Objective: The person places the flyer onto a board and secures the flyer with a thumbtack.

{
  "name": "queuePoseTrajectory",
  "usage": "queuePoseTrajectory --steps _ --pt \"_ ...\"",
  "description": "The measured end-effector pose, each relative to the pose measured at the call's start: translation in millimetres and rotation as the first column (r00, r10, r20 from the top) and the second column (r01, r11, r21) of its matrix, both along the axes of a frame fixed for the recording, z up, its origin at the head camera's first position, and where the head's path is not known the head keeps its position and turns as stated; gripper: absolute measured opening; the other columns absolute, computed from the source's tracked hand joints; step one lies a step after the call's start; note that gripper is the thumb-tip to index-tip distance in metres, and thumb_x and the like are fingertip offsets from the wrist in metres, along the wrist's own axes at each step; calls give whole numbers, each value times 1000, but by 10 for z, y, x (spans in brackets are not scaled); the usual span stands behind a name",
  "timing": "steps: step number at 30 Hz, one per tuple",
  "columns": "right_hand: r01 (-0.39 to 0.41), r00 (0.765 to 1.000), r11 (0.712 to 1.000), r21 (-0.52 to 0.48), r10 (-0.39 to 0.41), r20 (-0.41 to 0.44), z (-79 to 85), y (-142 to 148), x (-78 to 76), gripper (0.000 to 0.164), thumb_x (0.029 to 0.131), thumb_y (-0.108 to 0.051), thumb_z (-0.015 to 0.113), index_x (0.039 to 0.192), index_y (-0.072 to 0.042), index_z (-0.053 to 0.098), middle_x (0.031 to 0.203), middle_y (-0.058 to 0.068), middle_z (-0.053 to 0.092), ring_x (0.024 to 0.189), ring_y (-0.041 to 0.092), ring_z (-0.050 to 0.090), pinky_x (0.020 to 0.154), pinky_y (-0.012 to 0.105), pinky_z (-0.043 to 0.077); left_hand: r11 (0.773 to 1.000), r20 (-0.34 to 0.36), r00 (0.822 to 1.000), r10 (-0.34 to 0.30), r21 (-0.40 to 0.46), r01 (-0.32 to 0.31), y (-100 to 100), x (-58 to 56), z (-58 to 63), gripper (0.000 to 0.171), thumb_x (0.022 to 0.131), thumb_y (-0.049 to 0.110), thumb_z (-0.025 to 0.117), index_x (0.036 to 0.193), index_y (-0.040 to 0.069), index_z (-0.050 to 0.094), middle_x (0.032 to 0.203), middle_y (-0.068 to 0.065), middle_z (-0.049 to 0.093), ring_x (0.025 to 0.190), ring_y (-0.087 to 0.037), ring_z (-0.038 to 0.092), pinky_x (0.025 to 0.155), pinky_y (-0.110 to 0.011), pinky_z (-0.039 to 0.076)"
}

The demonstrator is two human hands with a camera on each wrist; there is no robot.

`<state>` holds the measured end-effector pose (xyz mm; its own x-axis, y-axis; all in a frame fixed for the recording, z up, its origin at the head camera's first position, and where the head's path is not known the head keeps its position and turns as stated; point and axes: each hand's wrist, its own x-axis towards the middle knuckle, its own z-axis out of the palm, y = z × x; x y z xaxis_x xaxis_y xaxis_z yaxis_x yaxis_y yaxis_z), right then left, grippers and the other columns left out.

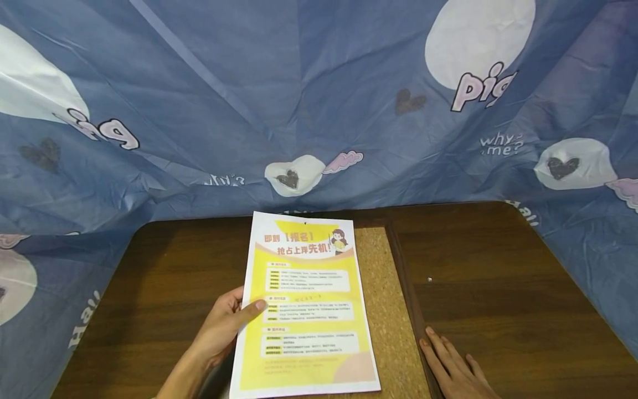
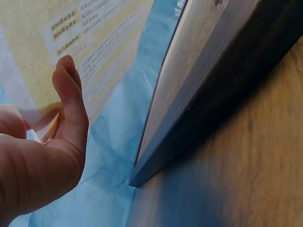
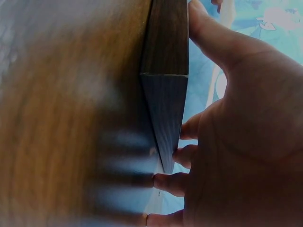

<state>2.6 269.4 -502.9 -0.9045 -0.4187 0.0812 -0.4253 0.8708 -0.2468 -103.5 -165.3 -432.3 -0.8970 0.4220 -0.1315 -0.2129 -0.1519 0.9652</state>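
Observation:
My left hand [image 1: 219,330] pinches the left edge of a yellow-and-white printed flyer [image 1: 311,346], thumb on its front. In the left wrist view, the flyer [image 2: 109,52] stands raised from the board, its back fingers partly hidden. Behind the flyer lies a cork board [image 1: 391,316] with a dark wooden frame [image 1: 406,282]; the flyer covers much of its left side. My right hand [image 1: 456,366] lies along the frame's right side, fingers extended. In the right wrist view, its fingertips touch or nearly touch the frame [image 3: 165,42] and the tabletop.
The board lies on a dark brown wooden table [image 1: 498,266] with rounded far corners. A tiny pale object [image 1: 430,280] sits on the wood right of the board. A blue printed cloth [image 1: 319,111] hangs behind the table and at both sides.

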Motion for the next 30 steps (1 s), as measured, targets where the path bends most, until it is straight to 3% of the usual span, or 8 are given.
queuePoseTrajectory --steps 8,18,30 --pt "-8 999 1000 6 8 -48 -21 -6 3 118 74 -70 72 159 -37 -3 164 -13 -11 123 46 49 74 74 42 1000 19 1000 -9 -5 9 99 -7 -9 46 101 10 57 134 -18 42 112 -23 69 92 -33 71 74 -41 57" --pt "5 1000 1000 -9 -5 -30 -17 -4 1 116 74 -70 72 159 -37 0 162 -19 -15 124 46 49 76 75 41 1000 5 1000 -25 10 25 193 -9 -37 45 101 8 56 134 -18 42 115 -23 68 95 -33 70 77 -41 57" --pt "-4 999 1000 -8 4 -33 -12 3 0 118 73 -69 73 159 -35 0 163 -17 -14 123 47 48 76 75 40 998 5 998 -59 5 58 297 -17 -71 45 101 8 56 136 -16 42 120 -25 65 100 -34 69 81 -42 56"
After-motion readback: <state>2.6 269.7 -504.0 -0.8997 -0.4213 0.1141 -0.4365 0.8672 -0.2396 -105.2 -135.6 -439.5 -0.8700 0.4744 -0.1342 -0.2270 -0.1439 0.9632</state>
